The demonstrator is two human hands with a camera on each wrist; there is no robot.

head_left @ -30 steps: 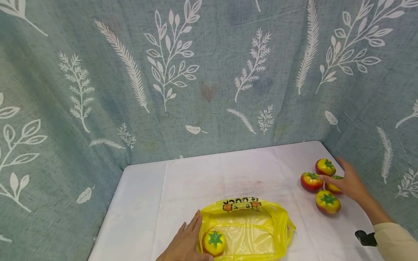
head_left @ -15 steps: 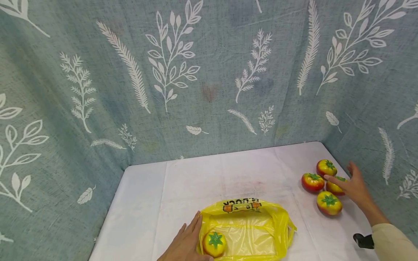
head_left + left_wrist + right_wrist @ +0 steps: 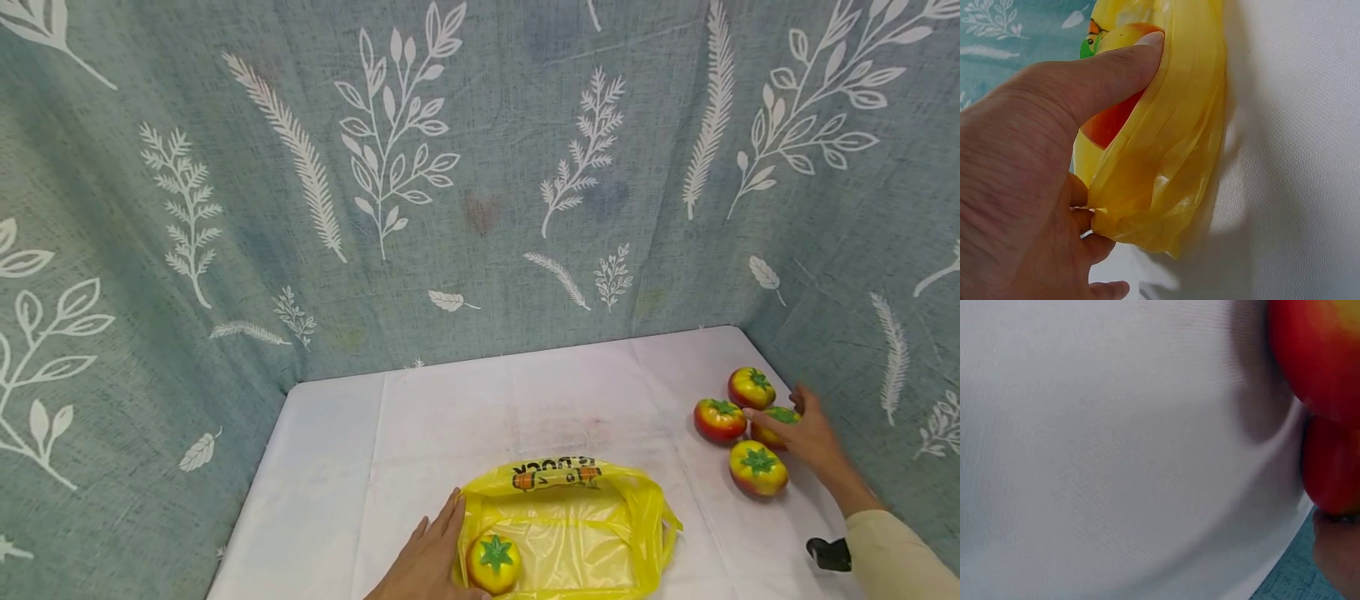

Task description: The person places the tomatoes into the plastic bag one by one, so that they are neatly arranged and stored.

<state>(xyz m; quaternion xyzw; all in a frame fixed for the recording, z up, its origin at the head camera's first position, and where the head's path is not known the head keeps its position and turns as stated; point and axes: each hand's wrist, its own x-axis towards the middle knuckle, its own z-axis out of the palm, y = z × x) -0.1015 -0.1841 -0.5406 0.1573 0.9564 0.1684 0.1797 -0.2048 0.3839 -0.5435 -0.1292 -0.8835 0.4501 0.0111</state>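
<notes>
My left hand (image 3: 431, 550) holds the left edge of a yellow plastic bag (image 3: 645, 533), thumb inside and fingers outside. Inside the bag, beside that thumb, sits a red-yellow toy tomato (image 3: 493, 562) with a green star-shaped top. In the left wrist view the thumb overlaps this tomato (image 3: 1113, 122) and the bag's folded wall (image 3: 1179, 137). At the right, my right hand (image 3: 813, 437) grips another toy tomato (image 3: 772, 429), thumb on its left and fingers on its far right side. The right wrist view shows a fingertip (image 3: 1335, 556) against a red tomato (image 3: 1332, 465).
Three more toy tomatoes stand close around the right hand: one at the back (image 3: 750, 387), one to the left (image 3: 720, 421), one in front (image 3: 757, 468). A white cloth covers the table (image 3: 322, 467). A leaf-patterned curtain (image 3: 480, 192) rises along its back and sides.
My right hand drew back slightly from over the toy tomato, then came down with thumb and fingers round it. The left hand and the bag stay as they were.
</notes>
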